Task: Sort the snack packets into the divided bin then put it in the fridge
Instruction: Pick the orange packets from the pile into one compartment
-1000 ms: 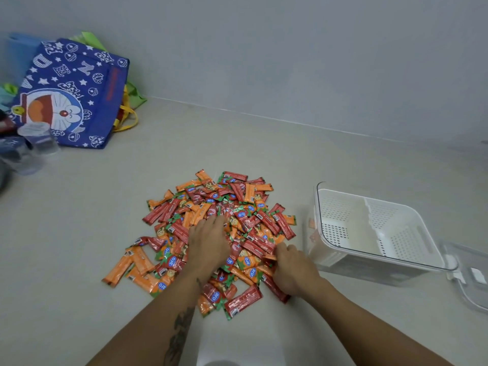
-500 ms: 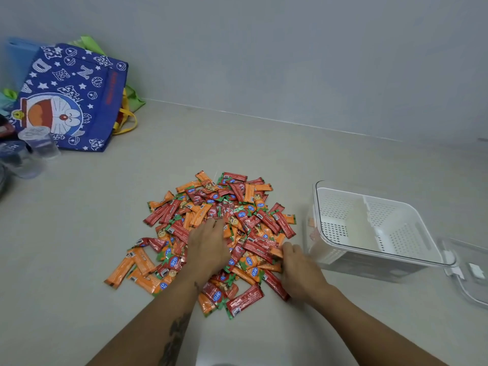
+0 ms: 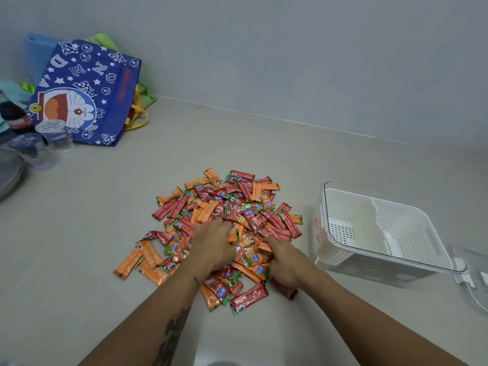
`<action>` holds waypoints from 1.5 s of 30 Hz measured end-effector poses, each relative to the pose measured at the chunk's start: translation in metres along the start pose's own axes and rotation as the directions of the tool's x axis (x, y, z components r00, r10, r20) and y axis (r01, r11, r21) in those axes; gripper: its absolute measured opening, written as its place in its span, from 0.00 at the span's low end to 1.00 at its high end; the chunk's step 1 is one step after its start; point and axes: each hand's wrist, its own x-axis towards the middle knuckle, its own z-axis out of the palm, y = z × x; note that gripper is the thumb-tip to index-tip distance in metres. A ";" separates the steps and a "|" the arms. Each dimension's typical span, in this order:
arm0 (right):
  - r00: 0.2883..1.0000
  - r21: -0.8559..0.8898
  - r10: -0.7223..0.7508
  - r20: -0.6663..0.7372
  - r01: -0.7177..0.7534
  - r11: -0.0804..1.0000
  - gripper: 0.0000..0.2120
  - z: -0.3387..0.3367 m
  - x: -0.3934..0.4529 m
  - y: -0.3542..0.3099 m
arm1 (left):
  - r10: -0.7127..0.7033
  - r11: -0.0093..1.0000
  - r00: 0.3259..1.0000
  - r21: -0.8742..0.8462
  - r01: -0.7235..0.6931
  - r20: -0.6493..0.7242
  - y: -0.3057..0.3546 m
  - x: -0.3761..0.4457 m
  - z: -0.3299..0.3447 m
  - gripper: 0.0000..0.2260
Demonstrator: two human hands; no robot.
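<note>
A heap of red and orange snack packets point(image 3: 232, 204) lies on the counter in the middle of the view. My left hand point(image 3: 211, 244) rests palm down on the near side of the heap, its fingertips pressed in among the packets. To its right, my right hand point(image 3: 287, 262) has its fingers closed on some orange packets point(image 3: 254, 256) at the heap's near right edge. The white divided bin point(image 3: 325, 207) stands to the right of the heap. Its upright divider point(image 3: 369, 223) splits it into two perforated compartments, and both hold nothing.
A clear lid point(image 3: 475, 291) lies right of the bin. A blue cartoon tote bag point(image 3: 84, 96) leans on the wall at the far left. Near it are clear plastic cups point(image 3: 55, 136), a dark bottle point(image 3: 13, 117) and a grey plate's rim point(image 3: 8, 175).
My right hand has slid from the heap's near right edge further in and closed on orange packets. My left hand has stayed on the heap.
</note>
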 end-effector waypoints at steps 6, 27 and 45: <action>1.000 -0.151 -0.008 0.021 0.011 0.988 0.33 0.005 0.008 0.004 | 0.198 0.974 0.979 -0.122 -0.192 0.043 0.010 -0.015 0.008 0.08; 0.999 -0.081 0.011 -0.035 -0.014 0.997 0.13 -0.007 -0.005 0.016 | 0.251 0.966 0.943 0.007 -0.259 0.218 0.025 -0.010 0.016 0.25; 0.971 -0.216 -0.078 -0.226 0.028 0.976 0.11 0.009 -0.005 0.015 | 0.064 0.995 0.996 -0.074 -0.060 0.060 0.035 0.007 -0.001 0.13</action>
